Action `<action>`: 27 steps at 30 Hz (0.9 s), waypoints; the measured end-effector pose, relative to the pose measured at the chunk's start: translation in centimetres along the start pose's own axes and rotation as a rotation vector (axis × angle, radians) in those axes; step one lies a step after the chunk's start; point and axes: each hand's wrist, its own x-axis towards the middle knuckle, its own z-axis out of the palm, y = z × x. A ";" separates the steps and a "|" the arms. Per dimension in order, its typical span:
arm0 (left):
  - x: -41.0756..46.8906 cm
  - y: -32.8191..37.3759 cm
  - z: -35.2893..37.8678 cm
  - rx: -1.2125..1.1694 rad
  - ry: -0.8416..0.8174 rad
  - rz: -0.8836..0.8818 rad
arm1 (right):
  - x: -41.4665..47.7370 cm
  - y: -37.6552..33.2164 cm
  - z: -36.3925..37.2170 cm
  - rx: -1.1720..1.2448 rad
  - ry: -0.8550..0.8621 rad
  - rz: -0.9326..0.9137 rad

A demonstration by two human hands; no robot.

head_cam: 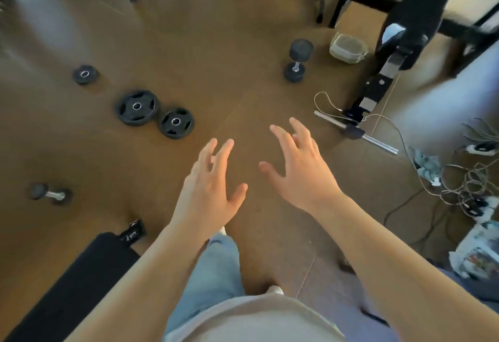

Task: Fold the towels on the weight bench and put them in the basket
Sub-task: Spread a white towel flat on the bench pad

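My left hand and my right hand are stretched out in front of me over the brown floor, palms down, fingers spread, holding nothing. A small pale mesh basket stands on the floor at the far right, next to a black weight bench with a padded seat. A second black padded bench fills the lower left corner. No towel shows on either bench. A blurred pale mass lies at the right edge; I cannot tell what it is.
Two black weight plates and a smaller one lie on the floor at left. One dumbbell stands near the basket, another lies far left. A tangle of cables covers the floor at right.
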 end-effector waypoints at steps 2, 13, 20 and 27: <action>4.9 -1.9 -0.5 0.051 0.003 -0.002 | 5.2 -0.1 -0.1 -0.035 -0.014 -0.004; 38.8 -8.5 -8.0 0.161 -0.108 0.153 | 36.3 -1.3 -5.4 -0.054 0.030 0.114; 58.6 -6.7 -6.4 0.172 -0.108 0.277 | 52.2 7.2 -8.7 -0.009 0.081 0.233; 78.9 -1.2 -3.8 0.200 -0.146 0.241 | 70.0 17.4 -14.7 -0.007 0.038 0.241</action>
